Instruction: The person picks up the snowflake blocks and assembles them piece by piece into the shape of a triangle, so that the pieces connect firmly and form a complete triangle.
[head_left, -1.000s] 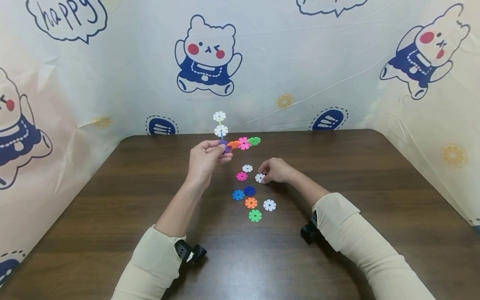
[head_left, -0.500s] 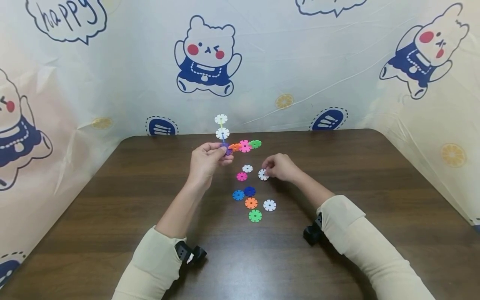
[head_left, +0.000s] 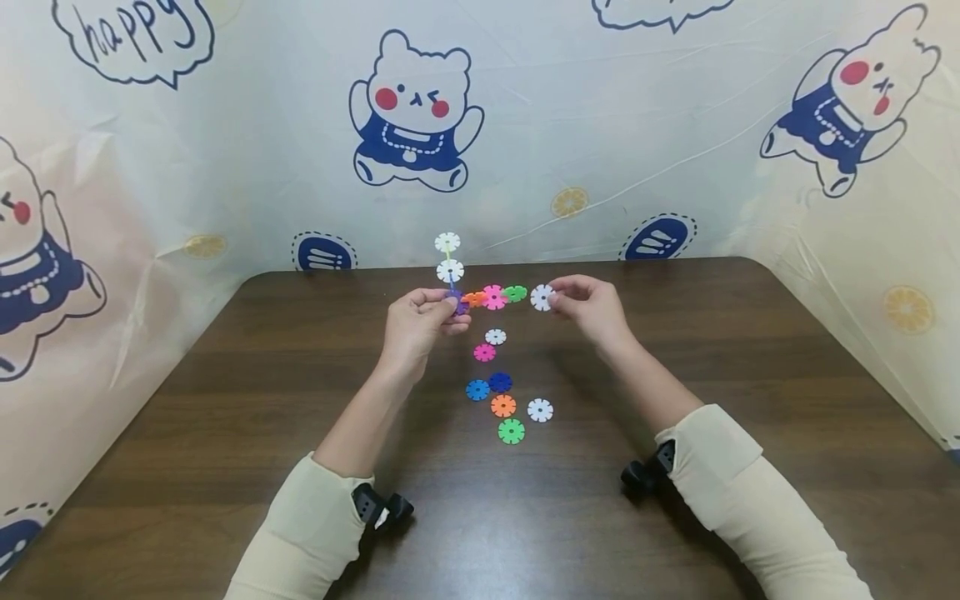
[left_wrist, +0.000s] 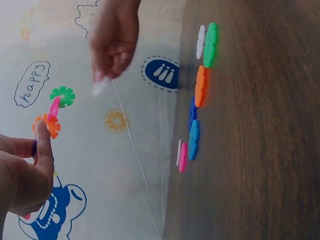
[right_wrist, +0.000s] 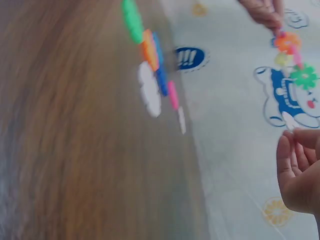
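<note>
In the head view my left hand (head_left: 414, 332) pinches a purple notched disc (head_left: 457, 302), part of a joined chain of plastic snowflake discs. From it an orange disc (head_left: 474, 299), a pink disc (head_left: 493, 297) and a green disc (head_left: 514, 293) run rightward. Two white discs (head_left: 450, 271) rise above it, linked by a thin yellow piece seen edge-on. My right hand (head_left: 597, 312) pinches a loose white snowflake disc (head_left: 542, 297) by its right edge, held a small gap right of the green one. In the right wrist view that white disc (right_wrist: 288, 121) shows at the fingertips.
Loose discs lie on the brown table (head_left: 300, 433) below the hands: white (head_left: 495, 337), pink (head_left: 484, 352), light blue (head_left: 477, 390), dark blue (head_left: 500, 382), orange (head_left: 503, 406), green (head_left: 512, 431) and another white (head_left: 540, 410). A printed curtain (head_left: 525, 142) hangs behind the table's far edge.
My right hand has lifted the white disc off the table area, up and to the right, level with the chain's green end. My left hand and the chain have shifted slightly right.
</note>
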